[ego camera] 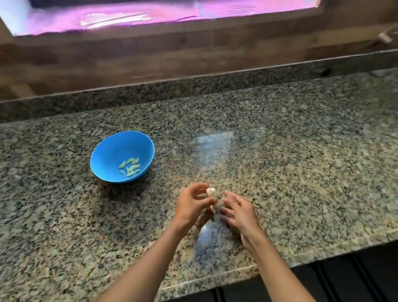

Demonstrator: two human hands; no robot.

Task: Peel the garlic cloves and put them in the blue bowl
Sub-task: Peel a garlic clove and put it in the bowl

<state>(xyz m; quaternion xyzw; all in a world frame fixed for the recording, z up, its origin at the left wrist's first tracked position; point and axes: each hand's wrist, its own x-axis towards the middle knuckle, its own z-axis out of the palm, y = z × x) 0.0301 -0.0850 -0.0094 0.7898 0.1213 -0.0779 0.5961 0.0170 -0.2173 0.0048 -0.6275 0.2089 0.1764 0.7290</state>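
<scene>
Head view looks down on a speckled granite countertop [320, 146], where the blue bowl [108, 156] stands with several peeled cloves [130, 166] lying in a small heap low on its inner wall, pale against the blue. So a good part of the job is plainly done. To the right of the bowl and a little nearer the person, both hands are held close together over the stone. The left hand [191, 204] pinches a whitish piece of garlic [211, 191] between thumb and fingertips, the remaining fingers loosely curled. The blur does not let me say whether this is one clove or a small cluster, though its papery white look suggests the skin is on it. The right hand [240, 214] is just beside the garlic, on the side away from the bowl, with its fingers bent and reaching toward it. I cannot tell whether they touch it, or hold a scrap of skin. A pale smear on the counter below the hands, further from the bowl, may be loose skin or only glare on the polished stone. No other unpeeled garlic shows anywhere around the bowl, so I judge this piece to be among the last. It wants stripping, then a short carry leftward into the bowl.
</scene>
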